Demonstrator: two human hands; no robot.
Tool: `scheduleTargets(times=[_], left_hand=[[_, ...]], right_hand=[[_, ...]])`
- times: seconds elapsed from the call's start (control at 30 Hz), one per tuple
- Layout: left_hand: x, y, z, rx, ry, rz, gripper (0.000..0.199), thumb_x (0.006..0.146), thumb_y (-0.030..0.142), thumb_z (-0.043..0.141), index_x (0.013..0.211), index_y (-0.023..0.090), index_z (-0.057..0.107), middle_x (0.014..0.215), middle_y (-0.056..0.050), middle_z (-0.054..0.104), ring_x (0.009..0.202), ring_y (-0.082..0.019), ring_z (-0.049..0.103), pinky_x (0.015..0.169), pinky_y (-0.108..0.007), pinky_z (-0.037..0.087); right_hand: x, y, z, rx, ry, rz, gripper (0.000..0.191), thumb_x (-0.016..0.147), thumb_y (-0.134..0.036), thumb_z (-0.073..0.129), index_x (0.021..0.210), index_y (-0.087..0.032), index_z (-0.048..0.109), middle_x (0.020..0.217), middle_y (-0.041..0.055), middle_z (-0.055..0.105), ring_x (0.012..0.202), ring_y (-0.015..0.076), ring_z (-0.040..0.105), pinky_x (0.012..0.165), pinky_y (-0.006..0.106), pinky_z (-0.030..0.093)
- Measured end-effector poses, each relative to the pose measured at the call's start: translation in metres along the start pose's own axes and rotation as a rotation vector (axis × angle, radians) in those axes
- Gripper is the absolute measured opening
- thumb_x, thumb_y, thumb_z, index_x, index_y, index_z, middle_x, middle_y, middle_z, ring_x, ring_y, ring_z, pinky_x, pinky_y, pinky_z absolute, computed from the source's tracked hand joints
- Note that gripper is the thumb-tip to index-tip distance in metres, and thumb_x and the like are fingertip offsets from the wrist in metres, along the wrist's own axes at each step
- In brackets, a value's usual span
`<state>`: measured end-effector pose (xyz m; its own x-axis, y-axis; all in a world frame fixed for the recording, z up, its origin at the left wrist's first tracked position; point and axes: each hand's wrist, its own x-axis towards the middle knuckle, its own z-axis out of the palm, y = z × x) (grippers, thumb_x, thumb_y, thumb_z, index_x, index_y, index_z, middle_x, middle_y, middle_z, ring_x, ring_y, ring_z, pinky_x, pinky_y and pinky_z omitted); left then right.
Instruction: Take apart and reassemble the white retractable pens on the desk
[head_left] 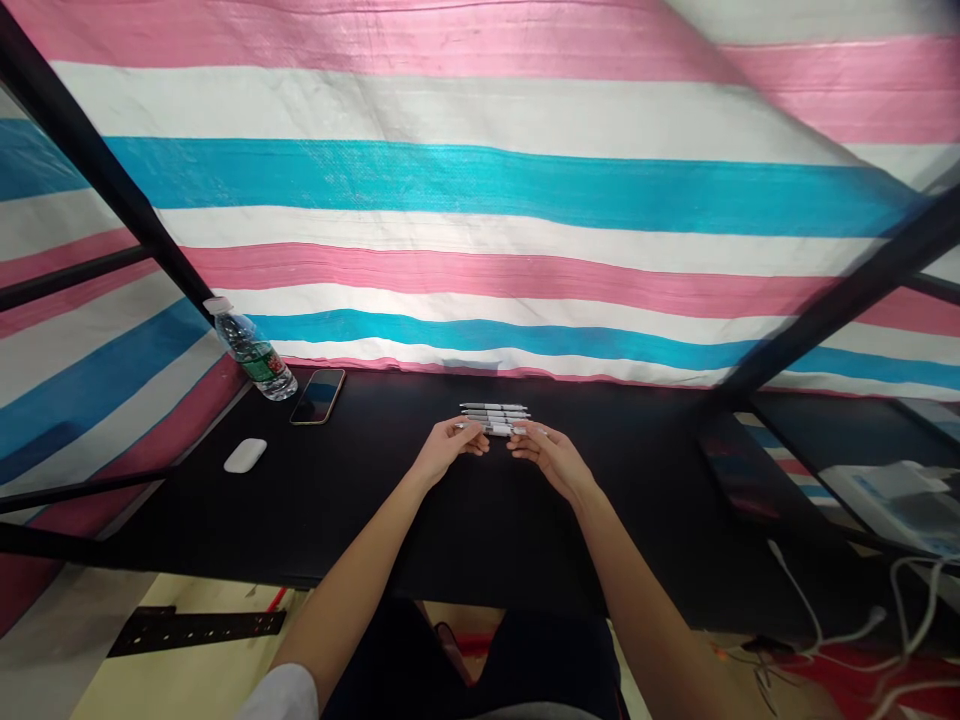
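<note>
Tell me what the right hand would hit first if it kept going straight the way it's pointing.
Most likely the row of white-barrelled pens, which lies just ahead of the right hand. Its fingertips point inward at the nearest pen, though depth is unclear and they may already be touching it.

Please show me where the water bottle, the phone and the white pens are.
Water bottle (pixel 255 362), head view, green label.
Smartphone (pixel 318 396), head view, dark screen.
White pens (pixel 493 407), head view, top pen's barrel.
</note>
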<state>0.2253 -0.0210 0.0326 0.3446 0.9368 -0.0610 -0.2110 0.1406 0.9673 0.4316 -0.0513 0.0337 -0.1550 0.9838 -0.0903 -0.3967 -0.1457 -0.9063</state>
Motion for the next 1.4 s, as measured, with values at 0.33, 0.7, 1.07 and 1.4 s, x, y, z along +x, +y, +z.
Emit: scheduleTargets(times=[0.33, 0.7, 1.07, 1.4], left_hand=[[-0.0003, 0.0016, 0.0016, 0.072, -0.010, 0.036, 0.037, 0.076, 0.049, 0.068, 0.074, 0.012, 0.061, 0.062, -0.003, 0.062, 0.056, -0.012, 0.058, 0.053, -0.024, 0.044], [0.0011, -0.0033, -0.0008, 0.150, -0.036, 0.104, 0.034, 0.070, 0.037, 0.075, 0.089, 0.012, 0.064, 0.073, -0.003, 0.064, 0.062, -0.012, 0.059, 0.061, -0.026, 0.048], [0.0024, -0.0031, 0.0026, 0.090, 0.031, -0.034, 0.045, 0.079, 0.056, 0.061, 0.078, 0.012, 0.056, 0.062, -0.003, 0.057, 0.045, -0.008, 0.051, 0.034, -0.017, 0.030], [0.0027, -0.0023, 0.0039, 0.053, 0.050, -0.005, 0.042, 0.075, 0.049, 0.069, 0.094, 0.013, 0.058, 0.073, -0.005, 0.063, 0.055, -0.012, 0.058, 0.039, -0.020, 0.039]], right_hand=[[0.0009, -0.0011, -0.0007, -0.012, -0.009, 0.007, 0.030, 0.076, -0.041, 0.072, 0.093, -0.016, 0.074, 0.085, 0.0074, 0.072, 0.084, 0.0196, 0.068, 0.077, 0.031, 0.055], [0.0034, 0.0024, -0.0026, -0.007, 0.040, 0.027, 0.031, 0.076, -0.042, 0.072, 0.094, -0.017, 0.073, 0.087, 0.0085, 0.073, 0.084, 0.0210, 0.069, 0.069, 0.029, 0.056], [0.0037, 0.0015, -0.0041, 0.038, 0.067, 0.010, 0.029, 0.078, -0.039, 0.070, 0.096, -0.017, 0.072, 0.092, 0.0086, 0.072, 0.085, 0.0210, 0.069, 0.066, 0.028, 0.056], [0.0038, -0.0002, -0.0035, 0.048, 0.083, 0.003, 0.029, 0.076, -0.041, 0.071, 0.095, -0.018, 0.071, 0.089, 0.0071, 0.071, 0.084, 0.0202, 0.068, 0.065, 0.029, 0.056]])
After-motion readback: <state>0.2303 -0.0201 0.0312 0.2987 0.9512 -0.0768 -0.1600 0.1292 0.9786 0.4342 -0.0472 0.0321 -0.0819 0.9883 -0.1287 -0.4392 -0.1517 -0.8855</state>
